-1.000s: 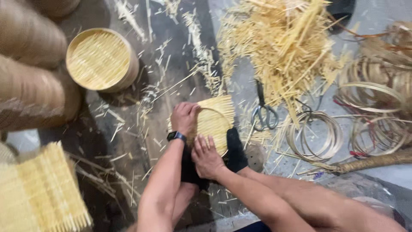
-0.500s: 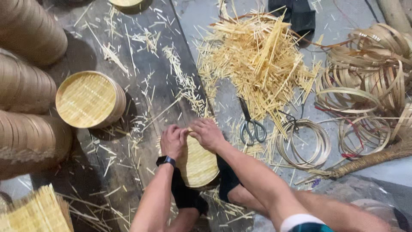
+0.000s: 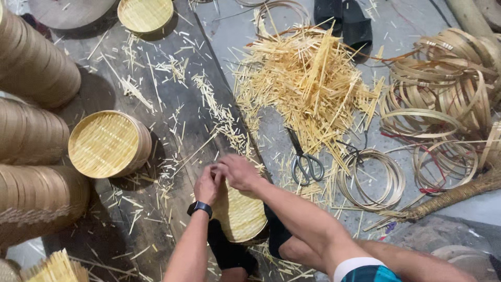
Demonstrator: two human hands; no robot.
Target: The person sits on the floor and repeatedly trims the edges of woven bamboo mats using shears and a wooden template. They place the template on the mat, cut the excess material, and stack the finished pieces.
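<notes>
Working right at the far rim of a round woven bamboo tray [image 3: 239, 215], both hands are bunched together over its top edge. Left hand [image 3: 207, 184], black watch [image 3: 200, 208] on the wrist, is curled closed, fingertips pinching at the rim; right hand [image 3: 239, 172] lies just beside it, touching, fingers bent down onto the same edge. Whether either one actually grips a sliver there, I cannot tell, the knuckles hide it. The tray lies flat on the floor directly below and toward the body from the hands, wedged between two black-socked feet [image 3: 228, 251], so the worked spot sits at the tray's far side and both hands are about equally near it.

Moving outward: scissors [image 3: 305, 161] lie on the floor just right of the right hand, blades pointing away. Beyond them, a big heap of pale bamboo strips [image 3: 308, 83]. Further right, loose bamboo hoops [image 3: 371, 178] and a tangle of more. To the left, a finished round basket [image 3: 107, 143] on the dark plank, stacks of baskets [image 3: 36, 68] along the edge, and splinters scattered everywhere.
</notes>
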